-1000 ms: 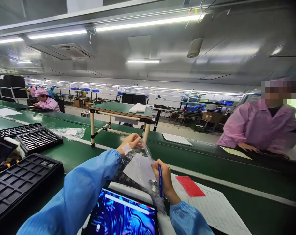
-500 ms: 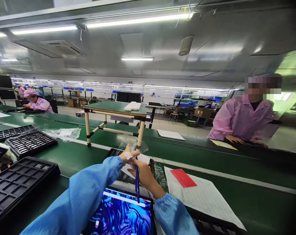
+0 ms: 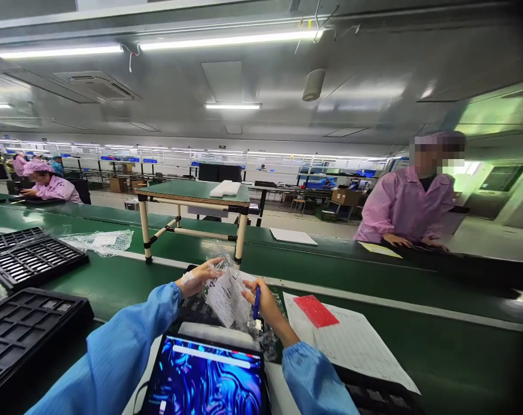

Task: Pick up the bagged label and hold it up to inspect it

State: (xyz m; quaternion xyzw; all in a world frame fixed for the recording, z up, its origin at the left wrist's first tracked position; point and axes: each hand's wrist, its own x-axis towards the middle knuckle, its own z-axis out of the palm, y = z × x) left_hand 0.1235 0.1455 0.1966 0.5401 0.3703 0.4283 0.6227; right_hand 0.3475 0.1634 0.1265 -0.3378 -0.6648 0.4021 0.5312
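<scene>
Bench: green, bearing trays at nine o'clock.
Tablet: lit, at six o'clock.
Bag: clear, paper inside, lifted over the tablet for reading.
Left hand: pinches the bag's edge.
Right hand: grips the bag's other edge, blue pen tucked between fingers.

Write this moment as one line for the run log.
left hand: grips clear bag | right hand: holds blue pen, touches bag | tablet: lit, below hands

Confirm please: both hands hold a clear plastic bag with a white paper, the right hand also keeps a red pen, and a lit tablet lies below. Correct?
Not quite. In the head view the pen in the right hand is blue, not red. The left hand shares the clear plastic bag, above the lit tablet.
</scene>
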